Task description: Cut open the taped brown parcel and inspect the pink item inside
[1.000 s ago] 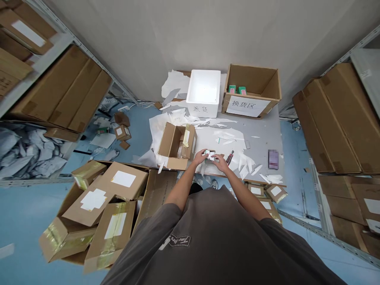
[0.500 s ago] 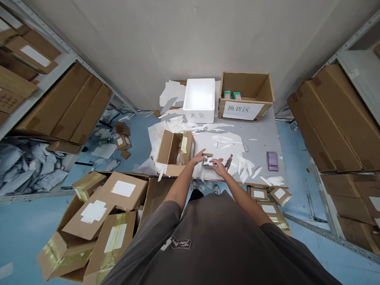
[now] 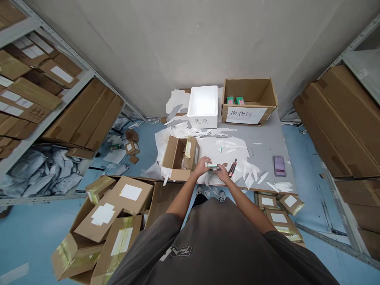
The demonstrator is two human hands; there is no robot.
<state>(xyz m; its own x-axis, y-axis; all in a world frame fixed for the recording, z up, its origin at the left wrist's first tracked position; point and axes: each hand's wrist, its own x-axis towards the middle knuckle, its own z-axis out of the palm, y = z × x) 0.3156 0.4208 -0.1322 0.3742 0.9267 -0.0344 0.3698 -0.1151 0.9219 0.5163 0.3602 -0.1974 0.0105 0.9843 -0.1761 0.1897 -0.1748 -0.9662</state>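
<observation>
Between my two hands is a small white-and-green box [image 3: 211, 167], held just above the near edge of the table. My left hand [image 3: 202, 166] grips its left end, and my right hand [image 3: 222, 173] has closed on its right end. Right beside my right hand lies a red-and-black utility knife [image 3: 232, 168]. An open cardboard box [image 3: 177, 152] stands left of my left hand, with crumpled clear-looking packing partly visible inside. White paper scraps [image 3: 249, 170] are strewn around the work spot.
At the back of the table [image 3: 267, 136] stand a white foam box [image 3: 202, 120] and a cardboard carton [image 3: 249, 115] with green-and-pink boxes. A blurred purple item [image 3: 279, 165] lies right. A large carton of parcels [image 3: 118, 198] sits on the left; shelves flank both sides.
The small box between my hands has turned, so a green-edged face now shows instead of the white face and brown flap. The camera view has shifted slightly left.
</observation>
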